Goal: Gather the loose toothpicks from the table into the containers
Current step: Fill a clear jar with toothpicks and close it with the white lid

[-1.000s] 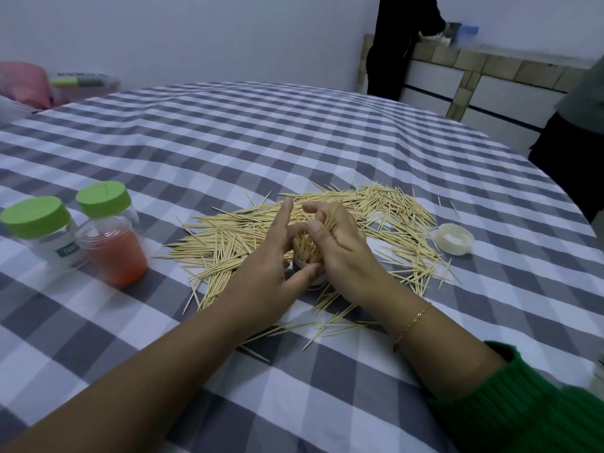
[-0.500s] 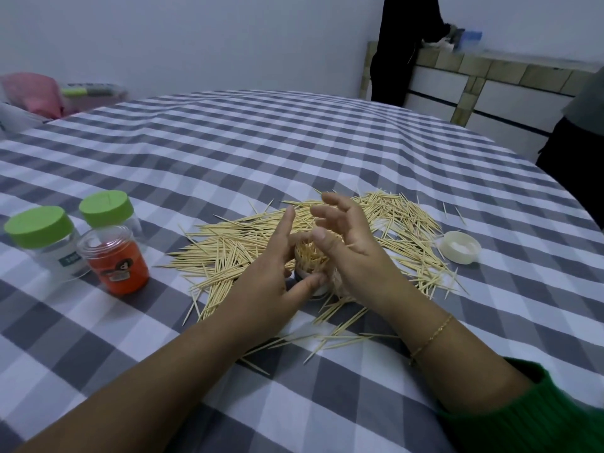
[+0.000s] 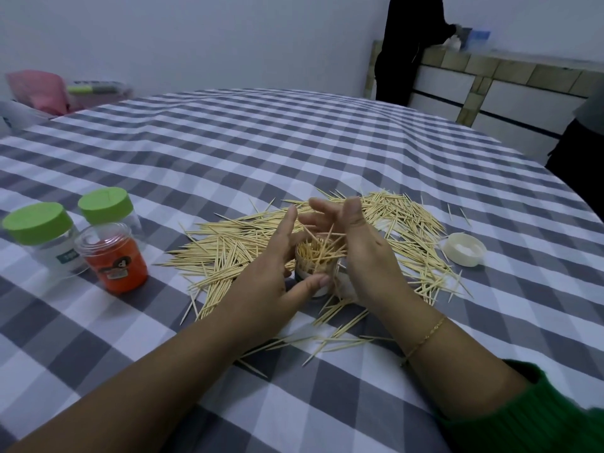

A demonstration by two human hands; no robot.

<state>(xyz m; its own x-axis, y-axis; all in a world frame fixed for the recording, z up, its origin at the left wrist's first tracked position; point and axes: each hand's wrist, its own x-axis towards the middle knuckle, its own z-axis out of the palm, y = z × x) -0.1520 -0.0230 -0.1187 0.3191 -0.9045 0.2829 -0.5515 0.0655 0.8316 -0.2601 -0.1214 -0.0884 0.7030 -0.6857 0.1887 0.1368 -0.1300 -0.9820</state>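
Note:
A small clear container point(image 3: 315, 268) packed with upright toothpicks stands in the middle of a wide pile of loose toothpicks point(image 3: 228, 246) on the checked tablecloth. My left hand point(image 3: 274, 276) holds the container, thumb on its near side and fingers round its far left side. My right hand point(image 3: 362, 253) is just right of the container with its fingers spread above the rim; a few toothpicks lie slanted across the top. The container's white lid point(image 3: 463, 249) lies upturned to the right of the pile.
At the left stand two clear jars with green lids point(image 3: 37, 222) point(image 3: 105, 201) and an open orange jar point(image 3: 112, 258). A person in black point(image 3: 408, 47) stands at a tiled counter behind the table. Another person's dark clothing point(image 3: 581, 158) is at the right edge.
My right hand has opened and lifted off the container's top, fingers now spread. Toothpicks now lie crossed over the rim. The camera view has shifted slightly.

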